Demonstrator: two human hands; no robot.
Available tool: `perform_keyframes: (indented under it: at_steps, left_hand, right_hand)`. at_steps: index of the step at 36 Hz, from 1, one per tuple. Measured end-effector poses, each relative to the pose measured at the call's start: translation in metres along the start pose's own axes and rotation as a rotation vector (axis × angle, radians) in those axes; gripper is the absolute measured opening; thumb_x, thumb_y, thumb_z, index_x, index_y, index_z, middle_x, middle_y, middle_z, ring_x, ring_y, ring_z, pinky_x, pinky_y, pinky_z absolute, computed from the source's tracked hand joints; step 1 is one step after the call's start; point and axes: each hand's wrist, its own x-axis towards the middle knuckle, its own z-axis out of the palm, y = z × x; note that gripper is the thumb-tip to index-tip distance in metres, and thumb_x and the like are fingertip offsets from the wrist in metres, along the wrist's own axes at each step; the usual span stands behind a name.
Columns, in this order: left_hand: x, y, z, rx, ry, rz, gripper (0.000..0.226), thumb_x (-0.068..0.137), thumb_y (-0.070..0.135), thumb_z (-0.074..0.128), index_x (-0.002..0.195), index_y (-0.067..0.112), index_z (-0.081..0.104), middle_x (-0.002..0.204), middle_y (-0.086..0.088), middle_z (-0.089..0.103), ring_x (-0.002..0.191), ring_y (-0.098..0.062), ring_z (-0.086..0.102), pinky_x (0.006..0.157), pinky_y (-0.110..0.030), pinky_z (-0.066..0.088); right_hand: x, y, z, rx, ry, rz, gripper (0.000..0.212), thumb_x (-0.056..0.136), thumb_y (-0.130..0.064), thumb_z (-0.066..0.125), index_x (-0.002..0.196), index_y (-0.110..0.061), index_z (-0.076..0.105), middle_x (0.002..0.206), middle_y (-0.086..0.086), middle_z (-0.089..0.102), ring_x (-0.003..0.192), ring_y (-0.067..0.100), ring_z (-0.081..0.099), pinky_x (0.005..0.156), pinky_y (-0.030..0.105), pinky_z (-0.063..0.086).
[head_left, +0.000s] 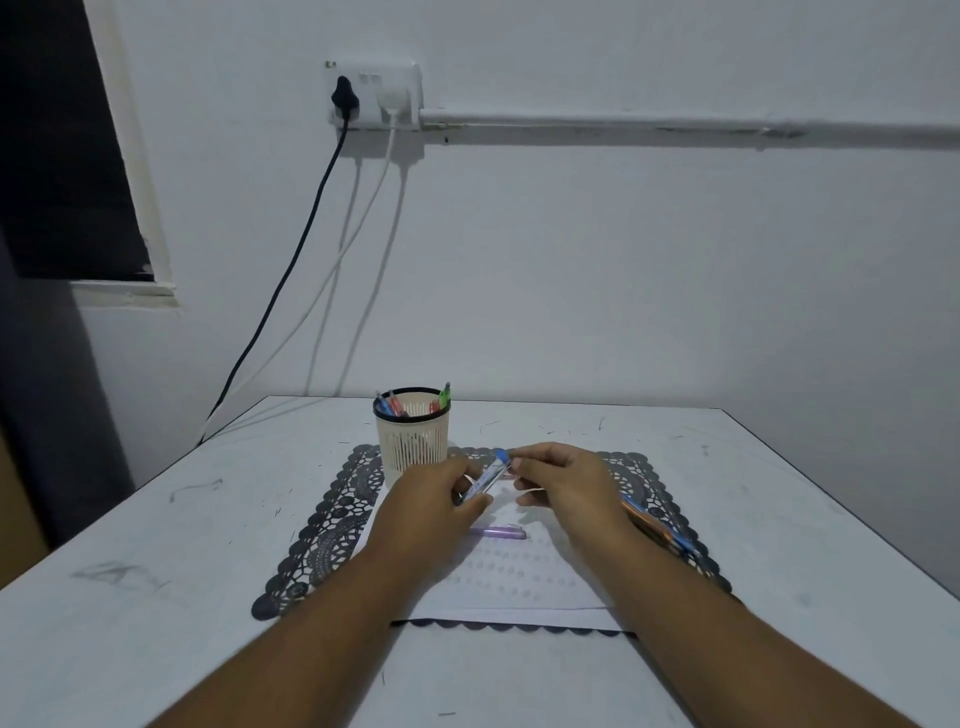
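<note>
Both hands hold a clear pen with a blue cap (488, 472) above a white sheet of paper (511, 577). My left hand (434, 499) grips the barrel's lower end. My right hand (563, 480) pinches the capped upper end with its fingertips. A purple pen (501, 532) lies flat on the paper just below the hands. A cream pen holder with a black rim (412, 434) stands behind my left hand with several pens in it. More pens (657, 530) lie on the mat, partly hidden under my right wrist.
A dark lace placemat (324, 525) lies under the paper on a white table (156, 571). The table's back edge meets a wall. A wall socket (374, 93) holds a black cable (291, 270) and a white one that hang down past the table's left rear corner.
</note>
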Motion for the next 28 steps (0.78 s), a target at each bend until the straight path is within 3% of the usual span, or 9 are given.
perform_keyframes:
  at_steps: [16, 28]
  left_hand:
    - [-0.0028, 0.0022, -0.0005, -0.037, -0.002, -0.005, 0.020, 0.088, 0.030, 0.075, 0.106, 0.036, 0.069, 0.083, 0.016, 0.070, 0.076, -0.001, 0.064, 0.069, -0.035, 0.058]
    - [-0.0028, 0.0033, -0.0022, 0.004, 0.001, -0.009, 0.018, 0.090, 0.030, 0.074, 0.108, 0.033, 0.071, 0.086, 0.014, 0.070, 0.077, -0.001, 0.063, 0.069, -0.031, 0.057]
  right_hand:
    - [-0.0075, -0.0068, 0.0018, 0.027, 0.009, -0.055, 0.011, 0.093, -0.007, 0.073, 0.096, -0.011, 0.083, 0.088, 0.011, 0.079, 0.074, 0.018, 0.069, 0.060, 0.037, 0.058]
    - [-0.0061, -0.0070, 0.0020, 0.040, 0.043, -0.068, 0.012, 0.096, -0.004, 0.067, 0.096, -0.007, 0.079, 0.089, 0.011, 0.079, 0.073, 0.018, 0.067, 0.052, 0.030, 0.052]
